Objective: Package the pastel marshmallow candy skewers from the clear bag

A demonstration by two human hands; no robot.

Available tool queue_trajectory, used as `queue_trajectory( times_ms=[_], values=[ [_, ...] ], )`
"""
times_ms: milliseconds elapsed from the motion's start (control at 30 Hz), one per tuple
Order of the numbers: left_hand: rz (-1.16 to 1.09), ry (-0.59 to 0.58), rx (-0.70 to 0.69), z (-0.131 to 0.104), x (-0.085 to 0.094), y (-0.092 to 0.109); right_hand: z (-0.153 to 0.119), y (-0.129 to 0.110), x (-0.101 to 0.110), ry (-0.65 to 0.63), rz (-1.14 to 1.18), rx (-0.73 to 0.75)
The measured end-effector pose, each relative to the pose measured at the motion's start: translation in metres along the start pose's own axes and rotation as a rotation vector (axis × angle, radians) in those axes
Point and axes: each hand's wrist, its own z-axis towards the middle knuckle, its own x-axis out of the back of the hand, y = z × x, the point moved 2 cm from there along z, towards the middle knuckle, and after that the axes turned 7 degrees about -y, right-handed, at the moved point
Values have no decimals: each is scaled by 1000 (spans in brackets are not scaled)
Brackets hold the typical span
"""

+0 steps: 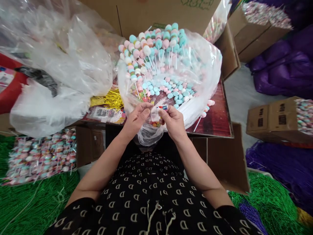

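Both of my hands meet over the front of the table. Between them is a small clear plastic bag [154,115] with a red and blue printed top edge. My right hand [173,121] pinches the printed side of this bag between thumb and fingers. Thumb and forefinger of my left hand [137,119] are closed at the bag's other edge. Just beyond lie loose pink, white and blue marshmallows [179,93] and colourful ring-shaped candies [144,97]. Marshmallow skewers [156,44] on white sticks are heaped behind them, in a large open plastic bag [207,68].
Gold twist ties [109,99] and printed packets [106,115] lie left of my hands on the dark red table [212,122]. A cardboard box [161,13] stands behind. Packed skewers [44,153] lie at lower left. Cartons [271,119] and purple sacks [281,65] stand right.
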Motion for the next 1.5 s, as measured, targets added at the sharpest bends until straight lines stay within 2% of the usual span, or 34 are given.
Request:
queue_trajectory(
  times_ms=[67,167,233,300,433,600,800,867,1000,1133,1200,1333,1500],
  values=[
    [-183,-100,117,3,-6,-2,-3,-2,9,-10,-9,23],
    [-259,-204,255,5,-10,1,-7,-6,21,7,-105,72],
    [-251,-220,310,5,-11,4,-10,-8,29,53,-188,85],
    [-220,-186,344,6,-11,5,-12,-7,34,101,-231,75],
    [-77,-52,288,7,-8,3,-11,2,36,129,-126,9],
    [88,-25,255,4,-8,1,-11,10,29,77,146,-58],
    [211,-7,262,-1,-9,-3,-18,14,28,165,73,-60],
    [221,15,271,-2,-10,-4,-19,15,26,137,109,-74],
    [305,-19,253,-2,-14,2,-17,15,21,18,229,-96],
    [93,-163,338,-3,-19,5,-17,16,24,138,196,-53],
    [24,-226,390,-3,-20,5,-18,18,27,181,169,-77],
    [97,-177,379,-4,-17,3,-19,19,31,191,158,-105],
    [235,-159,284,-3,-15,3,-18,13,32,105,267,-86]
  ],
)
